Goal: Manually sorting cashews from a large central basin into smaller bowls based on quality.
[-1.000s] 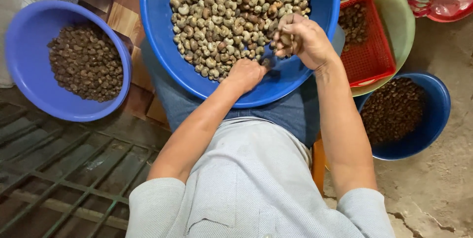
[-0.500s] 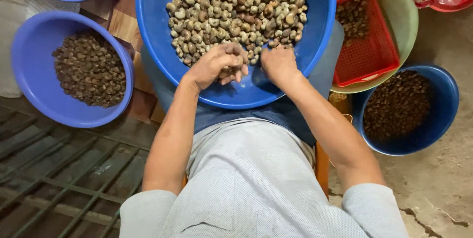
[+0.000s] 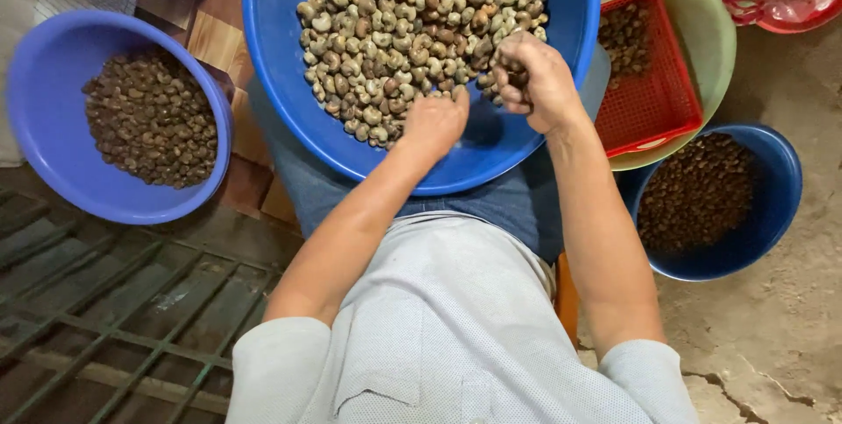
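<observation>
A: What changed in the last second?
B: The right hand (image 3: pixel 535 78) dipped to the near rim and is back up, clenched on nuts at the edge of the pile of nuts (image 3: pixel 412 29) in the big blue basin (image 3: pixel 281 64).
A: And the left hand (image 3: pixel 434 121)?
B: Curled, fingertips on the pile; I can't tell if it grips anything.

A rough nut-sorting work yard: plastic basins (image 3: pixel 53 126) of nuts on cracked concrete floor (image 3: pixel 772 336) beside a metal grate (image 3: pixel 114 319).

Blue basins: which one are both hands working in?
The big blue basin on the lap, heaped with pale nuts. The left hand and right hand are in it; the others hold darker pieces.
</observation>
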